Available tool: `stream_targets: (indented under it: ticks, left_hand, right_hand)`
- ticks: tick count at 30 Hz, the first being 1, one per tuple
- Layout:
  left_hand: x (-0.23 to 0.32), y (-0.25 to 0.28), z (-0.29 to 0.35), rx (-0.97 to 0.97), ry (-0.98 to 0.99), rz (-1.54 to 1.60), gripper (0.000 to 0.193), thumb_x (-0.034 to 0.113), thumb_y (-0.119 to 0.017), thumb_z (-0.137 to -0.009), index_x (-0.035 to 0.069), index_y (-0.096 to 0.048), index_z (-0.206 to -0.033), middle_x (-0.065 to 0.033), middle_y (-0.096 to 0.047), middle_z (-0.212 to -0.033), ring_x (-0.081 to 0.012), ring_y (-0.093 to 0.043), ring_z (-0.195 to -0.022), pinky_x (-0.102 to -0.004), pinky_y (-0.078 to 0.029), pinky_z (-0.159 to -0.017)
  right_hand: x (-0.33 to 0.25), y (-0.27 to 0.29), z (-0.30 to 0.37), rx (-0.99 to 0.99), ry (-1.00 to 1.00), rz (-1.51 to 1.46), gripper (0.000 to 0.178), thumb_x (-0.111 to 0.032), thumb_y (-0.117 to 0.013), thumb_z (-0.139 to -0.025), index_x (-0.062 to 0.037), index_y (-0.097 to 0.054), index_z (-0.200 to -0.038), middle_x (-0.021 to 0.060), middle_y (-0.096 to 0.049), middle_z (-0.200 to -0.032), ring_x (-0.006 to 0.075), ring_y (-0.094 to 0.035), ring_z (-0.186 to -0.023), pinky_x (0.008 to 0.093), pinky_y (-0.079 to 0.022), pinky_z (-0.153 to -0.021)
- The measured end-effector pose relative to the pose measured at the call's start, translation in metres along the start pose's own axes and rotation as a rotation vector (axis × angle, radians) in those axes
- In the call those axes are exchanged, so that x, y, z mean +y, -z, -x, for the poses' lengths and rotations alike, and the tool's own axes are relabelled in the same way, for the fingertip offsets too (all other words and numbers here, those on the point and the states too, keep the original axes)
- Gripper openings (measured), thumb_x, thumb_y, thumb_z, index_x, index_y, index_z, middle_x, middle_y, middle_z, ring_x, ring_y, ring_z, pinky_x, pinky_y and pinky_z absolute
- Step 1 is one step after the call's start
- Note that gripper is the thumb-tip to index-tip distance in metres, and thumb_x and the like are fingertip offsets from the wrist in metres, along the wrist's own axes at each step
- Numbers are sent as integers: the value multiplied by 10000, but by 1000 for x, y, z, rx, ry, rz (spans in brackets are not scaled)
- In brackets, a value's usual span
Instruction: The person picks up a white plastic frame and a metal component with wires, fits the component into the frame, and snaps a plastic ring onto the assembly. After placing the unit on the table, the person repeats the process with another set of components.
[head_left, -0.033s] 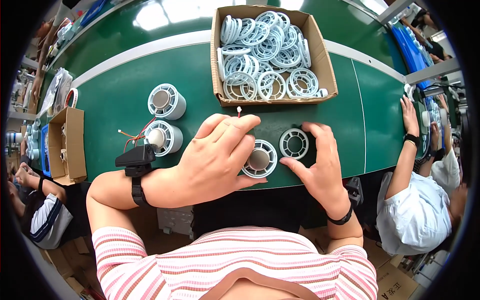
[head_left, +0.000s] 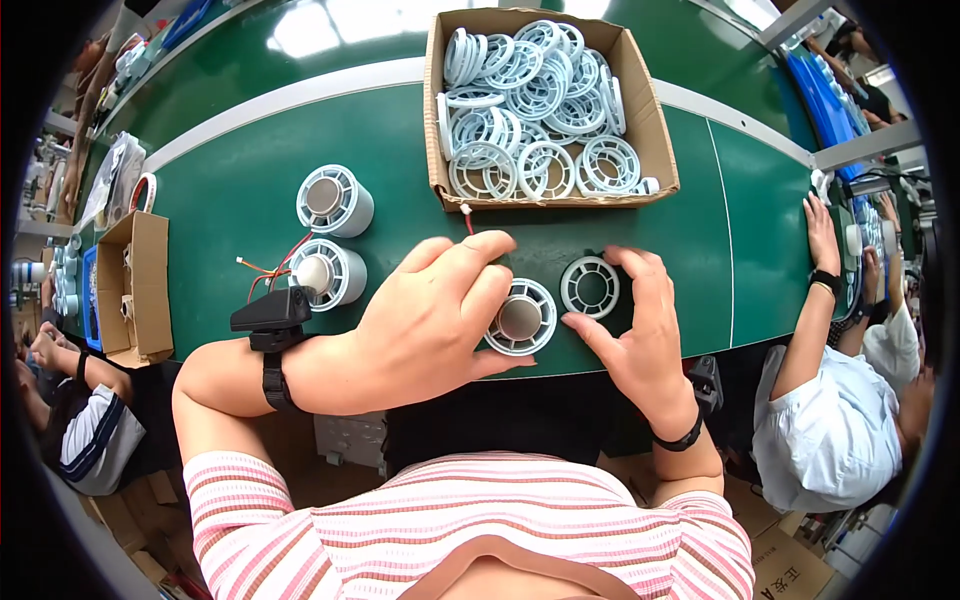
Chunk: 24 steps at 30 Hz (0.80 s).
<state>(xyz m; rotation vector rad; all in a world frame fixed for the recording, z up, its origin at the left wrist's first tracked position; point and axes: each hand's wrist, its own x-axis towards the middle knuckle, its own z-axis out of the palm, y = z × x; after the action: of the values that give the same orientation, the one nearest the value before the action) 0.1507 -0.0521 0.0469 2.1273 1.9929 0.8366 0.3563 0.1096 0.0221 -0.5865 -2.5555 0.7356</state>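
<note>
My left hand (head_left: 425, 315) is closed around the side of a round light-blue fan-like housing (head_left: 519, 318) with a grey metal disc in its middle. A red wire with a small white connector (head_left: 466, 210) sticks up beyond its fingers. To the right, my right hand (head_left: 645, 335) has a small spoked light-blue ring (head_left: 590, 287) between thumb and fingertips, gripped across its rim. The ring's centre looks dark. Two similar housings, an upper one (head_left: 334, 200) and a lower one (head_left: 335, 275) with red and yellow wires, stand left of my left hand.
A cardboard box (head_left: 555, 203) full of light-blue spoked rings stands beyond my hands on the green table (head_left: 690, 260). At the left edge sits a smaller cardboard box (head_left: 150, 290). A co-worker's hand (head_left: 820, 235) rests on the table at right.
The white connector on the red wire has shifted slightly left and away from me. Both hands keep nearly the same place and grip.
</note>
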Motion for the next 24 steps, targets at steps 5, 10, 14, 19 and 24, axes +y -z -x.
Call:
stream_targets:
  ticks: [5,10,14,19,24]
  left_hand:
    - [7,13,-9,-427,502,488,701,156,-858,-814,15,-486,-1391,-168,-502,-1385,-237,-659,-1083,-356,-590,-824]
    - [1,0,-3,-363,539,987,681,-18,-717,-909,31,-381,-1498,-125,-496,-1395,-170,-611,-1216,-296,-608,-916]
    - [2,-1,-3,-368,575,1072,665,-74,-662,-926,35,-372,-1513,-103,-497,-1398,-171,-582,-1261,-293,-591,-978]
    - [1,-8,-1,-321,567,1144,652,-77,-651,-928,38,-377,-1508,-103,-504,-1396,-180,-585,-1264,-301,-583,-993]
    - [3,-2,-5,-332,577,1184,633,-87,-629,-935,42,-386,-1504,-96,-511,-1396,-179,-583,-1269,-314,-581,-995]
  right_hand:
    - [3,-8,7,23,32,19,754,-92,-840,-755,-13,-486,-1416,162,-614,-1307,344,-569,-1195,433,-458,-1003]
    - [6,-9,8,33,-50,-100,787,-21,-818,-739,-1,-455,-1438,159,-614,-1314,332,-574,-1211,440,-460,-1032]
    - [-8,-4,5,159,-120,-612,832,30,-819,-701,16,-447,-1445,162,-618,-1316,335,-591,-1226,431,-463,-1070]
    - [-37,-3,-3,-21,88,-529,881,52,-797,-694,11,-400,-1479,210,-619,-1331,294,-611,-1252,410,-450,-1109]
    - [-40,-6,-14,-100,195,-363,885,53,-809,-680,4,-415,-1471,194,-643,-1315,296,-631,-1234,405,-485,-1073]
